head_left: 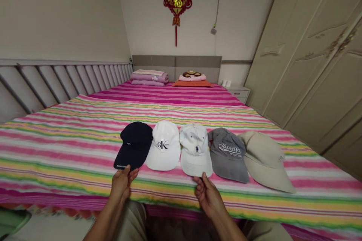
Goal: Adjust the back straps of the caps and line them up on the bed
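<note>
Several baseball caps lie side by side in a row on the bed, brims toward me. My left hand [123, 181] pinches the front brim edge of the dark navy cap [135, 141] at the row's left end, thumb on top. Beside it is a white cap [165, 154] with black "CK" lettering. My right hand [207, 194] grips the brim edge of the pale cap [195, 150] with a small dark blue emblem; its thumb shows at the edge and its fingers are curled. Farther right are a grey cap [229, 158] with white script and a beige cap [264, 158], slightly overlapping.
A striped sheet [70, 147] covers the bed. Folded purple bedding [149, 78] and a pink pile [192, 77] sit by the headboard [198, 63]. White rails [68, 79] run along the left; a wardrobe [305, 52] and a nightstand [239, 93] stand right.
</note>
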Demonstrator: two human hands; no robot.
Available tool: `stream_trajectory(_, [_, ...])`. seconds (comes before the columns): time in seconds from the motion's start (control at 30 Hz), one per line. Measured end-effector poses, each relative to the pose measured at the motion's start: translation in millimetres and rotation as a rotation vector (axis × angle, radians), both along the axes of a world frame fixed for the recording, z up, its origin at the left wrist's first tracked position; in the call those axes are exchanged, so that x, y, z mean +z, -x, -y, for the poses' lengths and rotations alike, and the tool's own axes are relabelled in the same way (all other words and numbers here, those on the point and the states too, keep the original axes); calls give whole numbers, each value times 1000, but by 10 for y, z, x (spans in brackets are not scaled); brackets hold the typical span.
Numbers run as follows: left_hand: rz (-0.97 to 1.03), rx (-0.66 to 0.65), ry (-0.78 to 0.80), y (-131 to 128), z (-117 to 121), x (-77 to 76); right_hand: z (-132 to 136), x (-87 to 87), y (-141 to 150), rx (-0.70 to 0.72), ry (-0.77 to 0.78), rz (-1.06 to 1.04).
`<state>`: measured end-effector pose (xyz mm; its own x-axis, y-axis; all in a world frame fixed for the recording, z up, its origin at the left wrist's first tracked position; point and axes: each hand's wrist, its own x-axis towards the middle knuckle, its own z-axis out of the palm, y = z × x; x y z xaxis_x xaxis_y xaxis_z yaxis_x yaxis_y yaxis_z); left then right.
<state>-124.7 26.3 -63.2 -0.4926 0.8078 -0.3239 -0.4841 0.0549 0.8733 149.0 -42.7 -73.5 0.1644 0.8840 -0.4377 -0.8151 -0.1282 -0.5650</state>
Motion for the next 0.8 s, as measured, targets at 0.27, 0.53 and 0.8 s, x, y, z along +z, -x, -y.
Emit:
stream_trajectory(0.27, [-20, -5, 8, -17, 33, 25, -1, 19, -9, 12, 14, 1])
stream_trajectory(0.53, [-10, 3, 35, -52, 40, 78, 87, -1, -67, 69, 46, 33])
stream_trajectory(0.8, [30, 8, 1, -147, 183, 38, 427, 18, -476, 100, 62, 188])
